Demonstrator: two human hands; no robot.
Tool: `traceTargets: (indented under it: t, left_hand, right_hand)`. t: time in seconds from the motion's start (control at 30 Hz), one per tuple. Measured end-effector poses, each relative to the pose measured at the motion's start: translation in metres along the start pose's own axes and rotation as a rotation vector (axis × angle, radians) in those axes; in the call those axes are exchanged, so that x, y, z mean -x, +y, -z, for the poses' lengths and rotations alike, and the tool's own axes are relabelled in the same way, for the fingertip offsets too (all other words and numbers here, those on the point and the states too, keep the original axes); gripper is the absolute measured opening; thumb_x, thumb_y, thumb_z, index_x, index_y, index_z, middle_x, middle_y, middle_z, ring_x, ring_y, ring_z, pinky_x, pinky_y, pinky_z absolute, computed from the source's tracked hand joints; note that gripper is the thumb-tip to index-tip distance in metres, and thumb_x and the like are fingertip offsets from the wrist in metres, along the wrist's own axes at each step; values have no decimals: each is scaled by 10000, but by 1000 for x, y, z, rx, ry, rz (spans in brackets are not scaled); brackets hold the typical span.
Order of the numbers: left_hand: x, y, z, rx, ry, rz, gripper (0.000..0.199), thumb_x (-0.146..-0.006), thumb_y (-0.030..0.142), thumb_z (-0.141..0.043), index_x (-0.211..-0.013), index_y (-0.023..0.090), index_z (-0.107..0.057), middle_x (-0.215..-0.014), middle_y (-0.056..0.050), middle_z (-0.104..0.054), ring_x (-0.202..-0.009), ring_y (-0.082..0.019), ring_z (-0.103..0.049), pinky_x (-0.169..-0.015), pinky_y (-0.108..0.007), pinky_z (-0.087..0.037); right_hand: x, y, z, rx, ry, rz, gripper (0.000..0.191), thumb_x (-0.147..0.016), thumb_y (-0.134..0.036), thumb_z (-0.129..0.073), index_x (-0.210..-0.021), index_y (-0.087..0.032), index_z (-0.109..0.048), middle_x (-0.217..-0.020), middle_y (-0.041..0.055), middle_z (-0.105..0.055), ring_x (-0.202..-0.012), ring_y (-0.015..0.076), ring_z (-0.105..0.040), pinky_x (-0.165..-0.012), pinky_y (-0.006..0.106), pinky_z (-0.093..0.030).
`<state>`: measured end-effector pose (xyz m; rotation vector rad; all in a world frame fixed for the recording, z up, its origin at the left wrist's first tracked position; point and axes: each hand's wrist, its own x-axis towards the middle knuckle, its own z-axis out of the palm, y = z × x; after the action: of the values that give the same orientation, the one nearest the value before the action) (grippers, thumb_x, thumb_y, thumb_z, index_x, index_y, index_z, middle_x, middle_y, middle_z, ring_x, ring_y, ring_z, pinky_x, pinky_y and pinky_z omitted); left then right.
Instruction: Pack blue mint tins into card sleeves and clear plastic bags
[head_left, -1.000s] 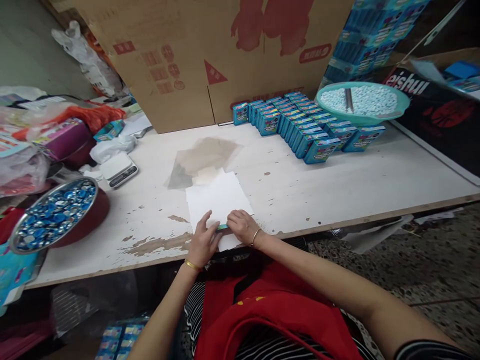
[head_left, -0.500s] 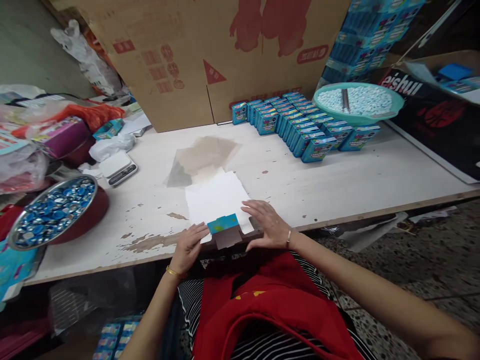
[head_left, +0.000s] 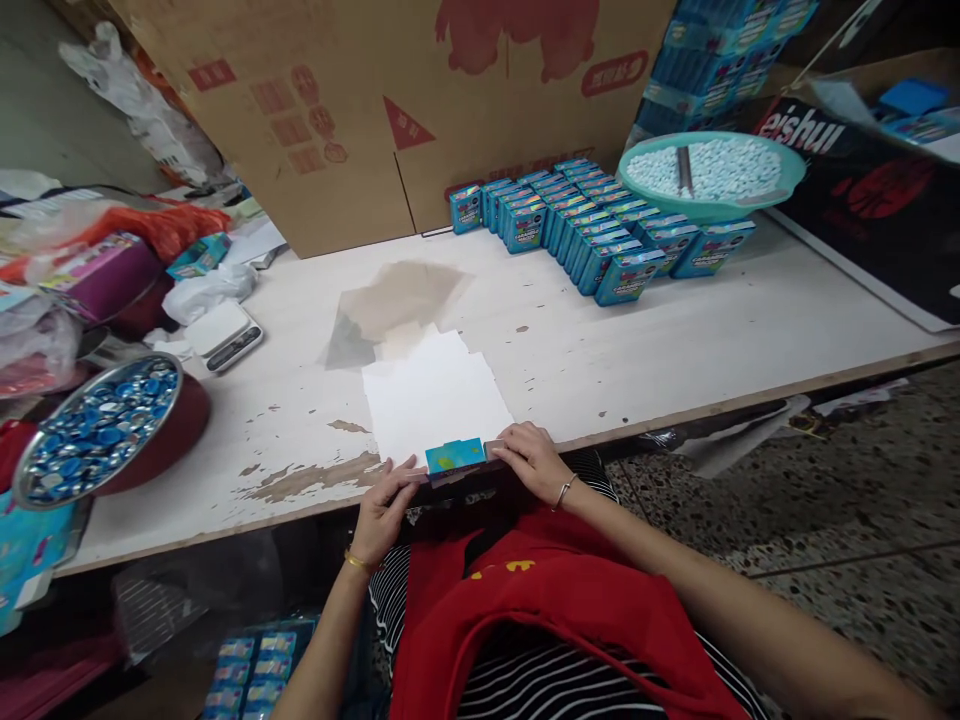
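One rectangular blue cardboard panel (head_left: 456,457), green-marked, by white card (head_left: 435,395); two bare hands, left hand (head_left: 384,512) and right hand (head_left: 531,462), each pinching one side flap.

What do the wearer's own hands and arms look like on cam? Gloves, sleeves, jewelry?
No gloves. Left hand: gold-toned bracelet at the wrist. Right hand: thin metallic bangle. Forearms bare, no sleeves in view. Body: red garment with yellow marks, striped clothing.
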<state>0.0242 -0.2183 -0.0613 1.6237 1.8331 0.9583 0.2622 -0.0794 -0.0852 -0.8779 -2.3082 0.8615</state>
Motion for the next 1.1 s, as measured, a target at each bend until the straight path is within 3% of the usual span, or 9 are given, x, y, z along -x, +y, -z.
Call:
traceTargets:
  t: [0.1,0.17,0.3,0.5,0.67,0.8,0.93,1.03,1.1]
  left_hand:
    - [2,7,-13,-37,152,80,246,-905,340,-444,-765,197,-587,-856,3,-692,-932,-174,-645,-1134,-497,-229]
    - [0,13,-17,-99,185,86,266,-913,349,-417,-740,196,-549,-789,14,-652,-821,-150,-617,-1105,-466,-281]
    - [-11,35,-11,-289,14,-1,267,-933,321,-366,-758,198,-526,-782,-20,-590,-775,-162,-531,-811,-343,-453]
    - [-41,65,-8,-646,-341,-143,282,-931,250,-378,-714,205,-553,-765,-41,-576,-770,-190,-488,-630,-291,-397]
    - [-57,72,-20,-812,-431,-183,257,-892,171,-422,-698,197,-588,-737,-55,-581,-732,-196,-513,-570,-289,-372]
    - [-60,77,-25,-839,-423,-163,194,-878,145,-433,-813,203,-607,-772,-53,-618,-736,-192,-545,-579,-284,-381]
    - [-57,77,-28,-843,-400,-167,170,-882,155,-438,-912,204,-598,-783,-54,-627,-750,-205,-544,-567,-284,-377]
    - [-54,74,-27,-835,-408,-218,189,-889,163,-427,-855,196,-610,-793,-64,-610,-776,-204,-530,-581,-285,-390]
    - [-53,73,-23,-816,-415,-256,213,-900,173,-408,-868,184,-618,-810,-72,-606,-793,-202,-522,-618,-294,-412]
  right_hand:
    - [0,-1,2,58,-5,38,251,-947,-288,-428,-826,-200,-630,-962,55,-639,-878,187,-504,-762,331,-359]
    - [2,-5,4,150,-8,71,226,-941,-231,-425,-867,-202,-637,-986,62,-640,-891,196,-498,-757,335,-360]
    - [12,-15,11,430,-43,130,239,-889,-83,-428,-880,-188,-643,-1020,89,-639,-789,194,-499,-643,313,-349]
    - [16,-12,18,523,-43,183,273,-879,-60,-402,-982,-187,-621,-1163,98,-580,-551,102,-453,-498,269,-300]
    - [1,7,9,450,-106,474,336,-923,-92,-326,-1072,-173,-616,-802,63,-592,-610,147,-483,-550,261,-378]
    - [-2,21,0,370,-87,558,336,-937,-105,-322,-1096,-154,-614,-761,61,-599,-643,155,-504,-573,266,-406]
    - [2,27,4,300,-126,595,376,-908,-88,-338,-1217,-143,-545,-1061,126,-631,-746,172,-544,-650,308,-461]
    - [4,28,14,356,-221,680,499,-844,-119,-404,-1340,-71,-418,-1319,185,-508,-839,220,-543,-723,399,-495]
    - [5,29,17,375,-244,711,558,-826,-150,-436,-1368,-35,-369,-1371,203,-459,-869,244,-541,-735,434,-506]
